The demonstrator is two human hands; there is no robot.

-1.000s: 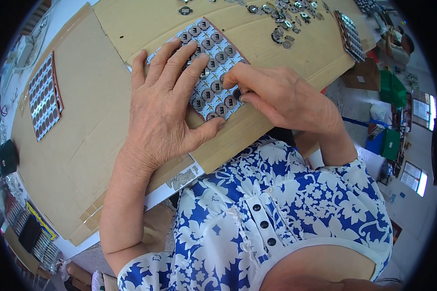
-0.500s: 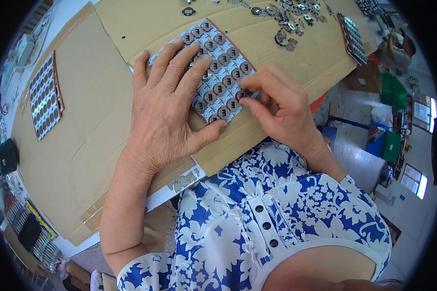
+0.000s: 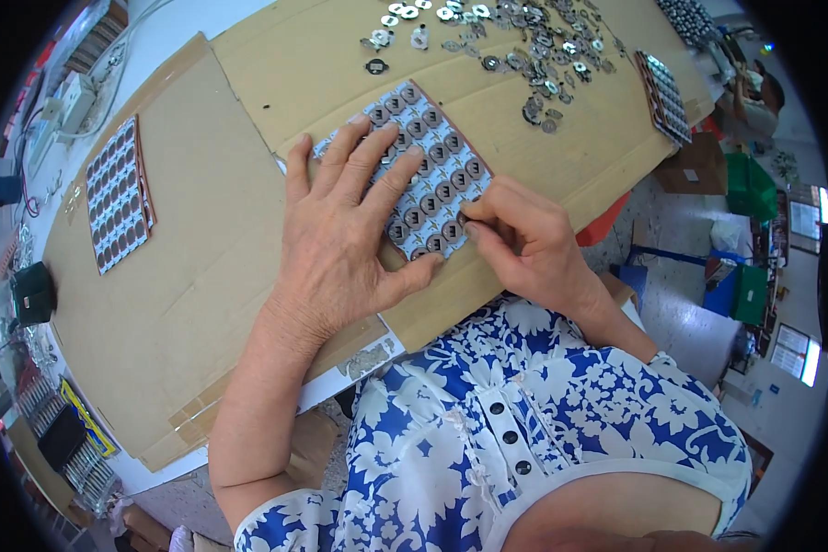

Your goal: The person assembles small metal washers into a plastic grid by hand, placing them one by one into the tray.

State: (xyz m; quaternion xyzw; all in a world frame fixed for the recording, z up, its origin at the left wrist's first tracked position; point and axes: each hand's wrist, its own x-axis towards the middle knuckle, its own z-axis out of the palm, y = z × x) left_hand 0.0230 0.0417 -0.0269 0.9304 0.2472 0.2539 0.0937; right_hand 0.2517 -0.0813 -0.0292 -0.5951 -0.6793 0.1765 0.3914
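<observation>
A panel (image 3: 450,189) patterned in light blue and white lies on cardboard in front of me, bearing rows of round dark metal pieces. Across its left part rests my left hand (image 3: 336,235), palm down with fingers spread, hiding some of the pieces. At the panel's right edge, near its close corner, the thumb and forefinger of my right hand (image 3: 529,239) are pinched together. They touch the edge beside a dark round piece (image 3: 453,229). Whatever is between those fingertips is hidden.
Loose small metal pieces (image 3: 547,60) lie scattered at the far side. A stack of similar panels (image 3: 120,198) sits on the left, another (image 3: 664,97) at the far right. Cardboard (image 3: 212,304) covers the table. Beyond it are green crates (image 3: 748,184) and another person (image 3: 759,97).
The whole view has shifted, so the table appears lower and further right. My right fingertips have moved slightly left against the panel's edge and closed tighter; my left hand stays on the panel.
</observation>
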